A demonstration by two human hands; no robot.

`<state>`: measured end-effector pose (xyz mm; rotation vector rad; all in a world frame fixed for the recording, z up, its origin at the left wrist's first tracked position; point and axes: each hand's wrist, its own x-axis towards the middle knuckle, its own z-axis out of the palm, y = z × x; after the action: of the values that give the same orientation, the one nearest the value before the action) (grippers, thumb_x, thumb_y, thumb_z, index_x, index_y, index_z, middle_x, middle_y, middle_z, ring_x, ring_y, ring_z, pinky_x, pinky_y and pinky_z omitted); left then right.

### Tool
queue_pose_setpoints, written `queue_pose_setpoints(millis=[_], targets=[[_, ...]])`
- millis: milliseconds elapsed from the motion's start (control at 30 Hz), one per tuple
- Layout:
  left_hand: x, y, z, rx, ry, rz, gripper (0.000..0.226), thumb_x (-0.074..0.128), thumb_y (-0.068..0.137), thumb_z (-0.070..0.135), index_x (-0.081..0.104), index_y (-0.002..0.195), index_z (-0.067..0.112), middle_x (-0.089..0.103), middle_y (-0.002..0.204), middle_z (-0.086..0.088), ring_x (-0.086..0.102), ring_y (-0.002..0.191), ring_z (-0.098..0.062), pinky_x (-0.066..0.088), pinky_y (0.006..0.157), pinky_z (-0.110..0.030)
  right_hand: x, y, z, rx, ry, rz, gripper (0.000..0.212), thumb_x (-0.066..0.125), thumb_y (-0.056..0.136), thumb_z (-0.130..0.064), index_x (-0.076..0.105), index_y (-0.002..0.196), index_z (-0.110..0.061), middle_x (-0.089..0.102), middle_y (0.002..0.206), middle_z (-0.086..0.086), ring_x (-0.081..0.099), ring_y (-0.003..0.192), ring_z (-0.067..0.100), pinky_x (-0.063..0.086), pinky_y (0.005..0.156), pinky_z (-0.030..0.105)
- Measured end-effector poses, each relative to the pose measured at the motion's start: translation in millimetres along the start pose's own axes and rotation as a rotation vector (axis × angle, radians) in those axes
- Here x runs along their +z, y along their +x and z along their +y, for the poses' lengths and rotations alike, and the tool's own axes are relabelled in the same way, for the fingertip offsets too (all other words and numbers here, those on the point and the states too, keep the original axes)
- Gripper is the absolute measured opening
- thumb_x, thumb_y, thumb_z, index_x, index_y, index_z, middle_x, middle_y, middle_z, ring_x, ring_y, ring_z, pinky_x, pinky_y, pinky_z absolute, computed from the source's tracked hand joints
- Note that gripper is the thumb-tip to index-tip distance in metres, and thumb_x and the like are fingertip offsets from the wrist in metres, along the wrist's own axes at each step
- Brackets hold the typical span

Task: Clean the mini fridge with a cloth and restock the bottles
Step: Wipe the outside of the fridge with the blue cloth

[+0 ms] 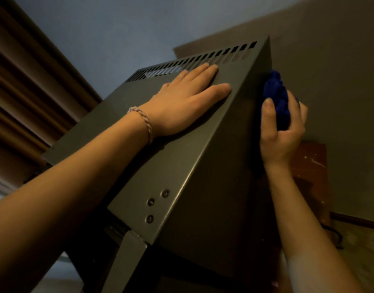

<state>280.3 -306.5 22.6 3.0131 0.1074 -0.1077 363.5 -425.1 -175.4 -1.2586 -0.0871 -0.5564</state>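
The dark grey mini fridge fills the middle of the view, its top panel tilted toward me with a row of vent slots along the far edge. My left hand lies flat on the top panel, fingers straight, a braided bracelet on the wrist. My right hand grips a bunched blue cloth and holds it against the fridge's right side wall near the top edge. No bottles are in view.
Brown curtains hang at the left. A beige wall stands close to the fridge's right side. A reddish wooden piece of furniture sits behind my right forearm, with a black cable lower right.
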Motion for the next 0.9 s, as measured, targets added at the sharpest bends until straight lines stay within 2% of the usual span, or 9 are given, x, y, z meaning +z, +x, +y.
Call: queue_pose_setpoints(millis=[100, 200, 300, 433, 500, 533, 633, 800, 900], targets=[[0.3, -0.1, -0.3, 0.002, 0.0, 0.003, 0.084, 0.021, 0.082, 0.073, 0.01, 0.157, 0.036, 0.003, 0.165, 0.015, 0.0, 0.152, -0.01, 0.005, 0.124, -0.045, -16.3, -5.5, 48.6, 0.148, -0.06, 0.005, 0.064, 0.057, 0.09, -0.058, 0.063, 0.132, -0.011, 0.053, 0.128, 0.013, 0.057, 0.116, 0.016, 0.047, 0.101, 0.029], [0.5, 0.3, -0.2, 0.007, 0.0, 0.008, 0.084, 0.022, 0.082, 0.073, 0.01, 0.157, 0.035, 0.004, 0.165, 0.015, 0.001, 0.152, -0.01, 0.006, 0.124, -0.046, -39.4, -21.4, 96.4, 0.354, -0.103, -0.031, 0.052, 0.056, 0.09, -0.063, 0.063, 0.126, -0.025, 0.051, 0.131, 0.004, 0.052, 0.106, -0.011, 0.041, 0.097, 0.018], [0.5, 2.5, -2.0, 0.014, -0.008, 0.012, 0.084, 0.023, 0.083, 0.074, 0.01, 0.157, 0.035, 0.005, 0.165, 0.015, 0.002, 0.152, -0.01, 0.007, 0.123, -0.047, -61.5, -45.3, 134.9, 0.561, -0.144, -0.037, 0.041, 0.056, 0.091, -0.063, 0.064, 0.115, -0.031, 0.053, 0.131, 0.006, 0.057, 0.112, 0.016, 0.042, 0.098, 0.04], [0.7, 4.7, -3.7, 0.023, -0.008, 0.015, 0.088, 0.022, 0.08, 0.078, 0.011, 0.157, 0.035, 0.006, 0.165, 0.014, 0.003, 0.152, -0.011, 0.008, 0.123, -0.049, -77.8, -78.9, 151.3, 0.628, -0.213, -0.024, 0.032, 0.051, 0.104, -0.032, 0.059, 0.132, -0.018, 0.052, 0.128, 0.001, 0.048, 0.121, 0.022, 0.037, 0.102, 0.034], [0.4, 4.9, -2.9, 0.027, -0.004, 0.015, 0.085, 0.022, 0.083, 0.075, 0.011, 0.157, 0.034, 0.006, 0.165, 0.014, 0.003, 0.151, -0.01, 0.008, 0.123, -0.048, -81.7, -91.4, 150.0, 0.73, -0.137, 0.042, 0.034, 0.051, 0.104, -0.026, 0.056, 0.136, -0.014, 0.054, 0.127, -0.001, 0.049, 0.126, 0.026, 0.04, 0.097, 0.023], [0.4, 4.5, -2.7, 0.029, -0.001, 0.017, 0.084, 0.022, 0.084, 0.073, 0.011, 0.157, 0.034, 0.006, 0.165, 0.014, 0.003, 0.151, -0.009, 0.008, 0.123, -0.048, -83.1, -97.0, 146.3, 0.751, -0.133, 0.055, 0.035, 0.052, 0.104, -0.025, 0.056, 0.137, -0.013, 0.053, 0.125, -0.004, 0.05, 0.125, 0.026, 0.042, 0.096, 0.02], [0.4, 3.7, -3.0, 0.037, 0.008, 0.019, 0.084, 0.022, 0.084, 0.073, 0.011, 0.157, 0.033, 0.006, 0.165, 0.013, 0.004, 0.151, -0.009, 0.008, 0.123, -0.049, -87.6, -120.0, 129.2, 0.675, -0.23, -0.003, 0.031, 0.053, 0.103, -0.024, 0.059, 0.133, -0.018, 0.048, 0.125, -0.004, 0.05, 0.115, 0.016, 0.04, 0.106, 0.037], [1.2, 3.9, -3.7, 0.039, 0.002, 0.024, 0.086, 0.021, 0.083, 0.074, 0.013, 0.157, 0.032, 0.007, 0.165, 0.012, 0.004, 0.151, -0.01, 0.007, 0.122, -0.052, -99.7, -178.1, 93.5, 0.629, -0.196, 0.004, 0.031, 0.062, 0.097, -0.034, 0.059, 0.128, -0.03, 0.049, 0.119, -0.011, 0.051, 0.11, 0.007, 0.04, 0.101, 0.038], [1.6, 2.9, -3.3, 0.043, 0.016, 0.027, 0.087, 0.02, 0.082, 0.075, 0.013, 0.157, 0.031, 0.007, 0.165, 0.011, 0.005, 0.151, -0.011, 0.008, 0.122, -0.053, -104.7, -210.3, 75.0, 0.606, -0.224, -0.009, 0.043, 0.057, 0.091, -0.052, 0.062, 0.126, -0.028, 0.053, 0.123, -0.006, 0.051, 0.103, -0.01, 0.042, 0.099, 0.039]])
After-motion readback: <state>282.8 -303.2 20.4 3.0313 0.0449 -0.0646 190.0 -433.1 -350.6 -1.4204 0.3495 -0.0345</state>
